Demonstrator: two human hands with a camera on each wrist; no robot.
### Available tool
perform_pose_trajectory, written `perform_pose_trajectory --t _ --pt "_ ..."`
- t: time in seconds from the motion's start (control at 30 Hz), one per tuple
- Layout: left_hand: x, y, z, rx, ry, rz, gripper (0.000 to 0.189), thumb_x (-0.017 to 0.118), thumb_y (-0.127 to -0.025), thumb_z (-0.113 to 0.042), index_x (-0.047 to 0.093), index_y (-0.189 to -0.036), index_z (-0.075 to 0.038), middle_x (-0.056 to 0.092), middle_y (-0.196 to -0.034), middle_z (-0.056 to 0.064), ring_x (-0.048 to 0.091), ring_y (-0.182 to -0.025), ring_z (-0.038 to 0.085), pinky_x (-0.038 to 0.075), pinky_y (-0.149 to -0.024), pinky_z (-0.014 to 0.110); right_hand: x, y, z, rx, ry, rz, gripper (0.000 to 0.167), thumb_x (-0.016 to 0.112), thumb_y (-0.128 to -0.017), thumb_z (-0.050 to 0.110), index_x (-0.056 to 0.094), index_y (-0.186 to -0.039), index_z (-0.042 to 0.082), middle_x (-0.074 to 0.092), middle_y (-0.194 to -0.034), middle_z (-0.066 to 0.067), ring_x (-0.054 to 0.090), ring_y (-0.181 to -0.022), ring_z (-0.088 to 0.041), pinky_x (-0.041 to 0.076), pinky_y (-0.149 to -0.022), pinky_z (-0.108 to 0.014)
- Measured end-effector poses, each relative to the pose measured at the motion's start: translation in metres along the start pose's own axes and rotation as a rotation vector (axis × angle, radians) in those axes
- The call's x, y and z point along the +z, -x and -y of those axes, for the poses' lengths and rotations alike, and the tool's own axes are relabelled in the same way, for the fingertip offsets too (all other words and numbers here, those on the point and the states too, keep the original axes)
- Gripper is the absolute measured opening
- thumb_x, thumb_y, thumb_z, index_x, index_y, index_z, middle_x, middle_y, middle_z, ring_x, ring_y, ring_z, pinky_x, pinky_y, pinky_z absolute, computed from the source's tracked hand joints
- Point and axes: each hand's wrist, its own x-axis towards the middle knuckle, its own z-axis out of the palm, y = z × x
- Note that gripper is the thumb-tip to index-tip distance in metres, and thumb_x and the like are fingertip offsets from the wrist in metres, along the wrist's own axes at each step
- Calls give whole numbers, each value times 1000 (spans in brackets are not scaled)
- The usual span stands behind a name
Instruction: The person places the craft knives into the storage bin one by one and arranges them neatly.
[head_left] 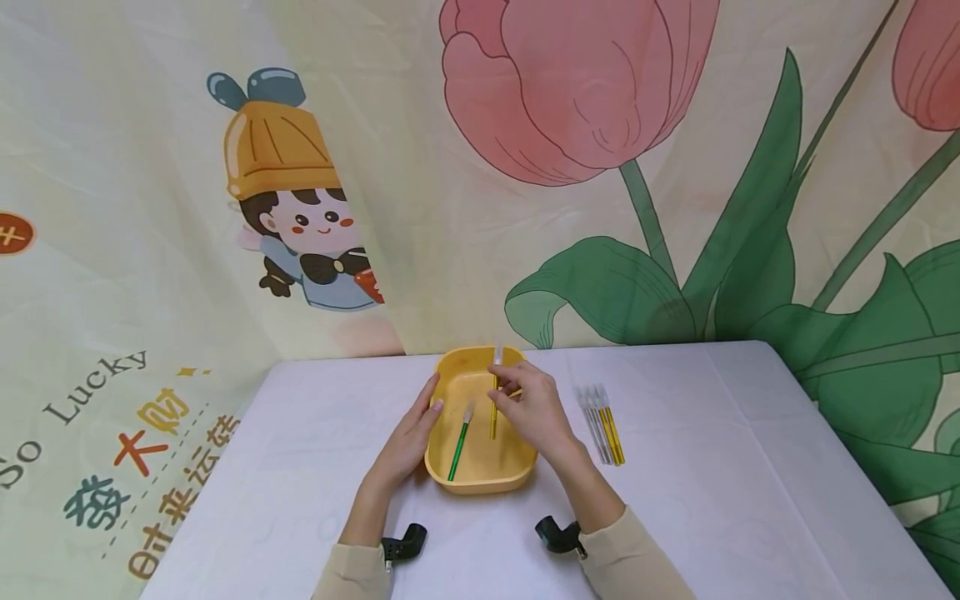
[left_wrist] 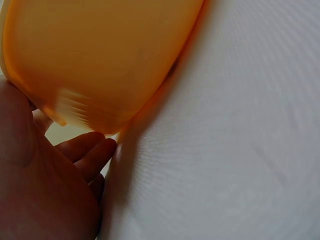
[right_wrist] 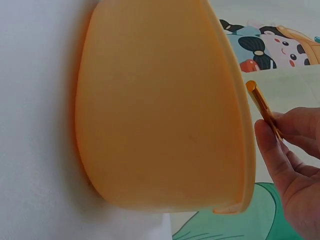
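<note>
In the head view, my right hand (head_left: 534,407) pinches a gold craft knife (head_left: 493,412) between thumb and fingertips. The knife stands nearly upright over the right part of a yellow plastic tray (head_left: 487,485), its clear-capped end away from me. In the right wrist view the round gold butt of the knife (right_wrist: 251,86) and its ridged collar show above the tray's rim. My left hand (head_left: 408,437) holds the tray's left side, thumb at the rim and fingers along the outer wall. A green craft knife (head_left: 459,450) with a whitish cap lies inside the tray.
Several silver and gold craft knives (head_left: 602,425) lie side by side on the white-covered table (head_left: 697,467), right of the tray. A printed cloth (head_left: 420,208) hangs behind the table's far edge. A black wrist camera (head_left: 405,543) sits at each sleeve.
</note>
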Motion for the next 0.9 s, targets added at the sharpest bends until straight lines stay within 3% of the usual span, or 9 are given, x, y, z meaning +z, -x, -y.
perform_pose_trajectory --t 0.57,0.9 --pt "1 0 1 7 -8 -7 57 37 -113 -44 18 -166 -40 16 -175 -7 9 -163 24 8 -131 56 16 2 -2 29 63 58 36 79 -92 5 74 -127 6 69 -101 -7 67 -89 -15 59 -71 -18" --pt "0 0 0 -3 0 -5 56 37 -112 -47 19 -165 -44 17 -174 -13 10 -163 20 9 -132 54 24 2 -2 22 65 83 36 79 -91 4 74 -127 3 68 -101 -6 68 -87 -15 59 -70 -17"
